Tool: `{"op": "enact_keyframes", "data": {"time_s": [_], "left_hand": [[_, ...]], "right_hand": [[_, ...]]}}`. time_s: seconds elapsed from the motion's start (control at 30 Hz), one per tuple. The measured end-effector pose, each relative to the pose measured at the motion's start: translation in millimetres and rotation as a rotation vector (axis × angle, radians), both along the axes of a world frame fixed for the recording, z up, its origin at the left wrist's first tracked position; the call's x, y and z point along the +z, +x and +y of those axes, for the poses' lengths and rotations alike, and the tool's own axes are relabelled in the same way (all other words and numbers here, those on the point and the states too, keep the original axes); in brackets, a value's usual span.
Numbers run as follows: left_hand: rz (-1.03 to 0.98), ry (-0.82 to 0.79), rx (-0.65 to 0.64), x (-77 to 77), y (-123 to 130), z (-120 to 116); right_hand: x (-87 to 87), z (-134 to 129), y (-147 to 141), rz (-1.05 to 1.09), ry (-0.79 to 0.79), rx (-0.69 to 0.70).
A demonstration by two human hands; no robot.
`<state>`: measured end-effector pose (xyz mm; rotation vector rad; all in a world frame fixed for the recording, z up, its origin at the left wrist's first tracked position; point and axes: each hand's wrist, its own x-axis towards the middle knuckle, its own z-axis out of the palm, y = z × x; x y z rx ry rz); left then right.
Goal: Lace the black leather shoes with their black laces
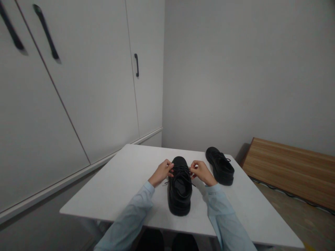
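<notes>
Centrally, black lace-up shoe [180, 190]: on the white table [123, 184], toe pointing away, between both hands
Black laces [180, 170]: across its front, ends sticking out on either side
Left hand [162, 172]: fingers [170, 166] pinching the laces by the shoe's left edge
Right hand [202, 171]: fingers pinching the laces by the right edge
Second black shoe [220, 167]: farther right, near the table's far right corner
Wood-grain panel [290, 169]: beyond the table's right side
</notes>
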<state>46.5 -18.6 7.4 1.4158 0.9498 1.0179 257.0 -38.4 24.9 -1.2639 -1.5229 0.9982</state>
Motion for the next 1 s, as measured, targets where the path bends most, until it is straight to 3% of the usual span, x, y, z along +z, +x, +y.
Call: {"op": "enact_keyframes", "data": {"time_s": [0.3, 0.67, 1.0], "left_hand": [[0.100, -0.008, 0.031, 0.9, -2.2, -1.5], [0.130, -0.064, 0.024, 0.7, -6.9, 1.4], [0.287, 0.172, 0.090, -0.1, -2.3, -1.7]], "right_hand": [[-8.6, 3.1, 2.9, -0.027, -0.044, -0.027], [-4.2, -2.4, 3.3, -0.045, -0.109, -0.039], [-2.6, -6.0, 0.9, -0.028, -0.129, 0.021]]}}
